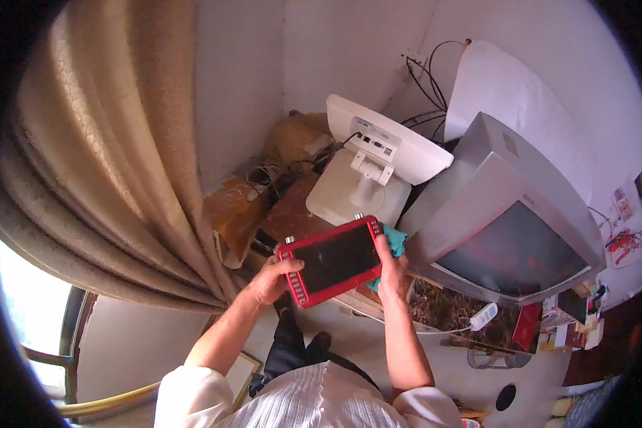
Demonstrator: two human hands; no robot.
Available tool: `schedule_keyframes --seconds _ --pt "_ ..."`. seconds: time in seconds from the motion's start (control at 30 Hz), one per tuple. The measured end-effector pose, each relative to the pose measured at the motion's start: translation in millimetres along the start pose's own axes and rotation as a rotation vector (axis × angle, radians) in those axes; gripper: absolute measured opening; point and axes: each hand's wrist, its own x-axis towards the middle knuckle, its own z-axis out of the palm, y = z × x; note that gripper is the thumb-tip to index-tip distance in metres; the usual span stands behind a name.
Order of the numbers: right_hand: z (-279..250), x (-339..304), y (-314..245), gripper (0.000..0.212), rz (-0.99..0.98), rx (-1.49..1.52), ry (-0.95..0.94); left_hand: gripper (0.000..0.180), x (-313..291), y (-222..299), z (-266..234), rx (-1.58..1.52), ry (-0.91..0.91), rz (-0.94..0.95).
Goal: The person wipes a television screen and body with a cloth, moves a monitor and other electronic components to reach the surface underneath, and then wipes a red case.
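Between my two hands is a red portable media player (335, 261) with a dark screen, buttons down both sides and silver knobs on its top edge. My left hand (269, 279) grips its left end, the thumb lying on the front face. At the right end my right hand (392, 269) is closed around the edge, thumb along the buttons. A teal cloth (394, 241) shows behind the player and beside my right fingers, seemingly pressed against the player's back. The player is tilted, its right end higher in the picture. My fingers behind it are hidden.
Beyond the player stands a white monitor (389, 143), its back toward me. A grey tube television (513, 235) fills the right side. A white power strip (483, 317) and a red booklet (526, 325) lie on the cabinet. Beige curtains (114, 143) hang at left; cables trail behind.
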Motion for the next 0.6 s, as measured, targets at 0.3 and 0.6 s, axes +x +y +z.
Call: schedule_keyframes --seconds 0.3,0.6 --pt "65 -83 -17 0.057 -0.108 0.157 0.085 0.052 17 -48 54 -0.591 0.163 0.135" --pt "56 -109 -18 0.040 -0.831 -0.512 -0.289 0.029 25 -44 35 -0.118 0.276 0.460"
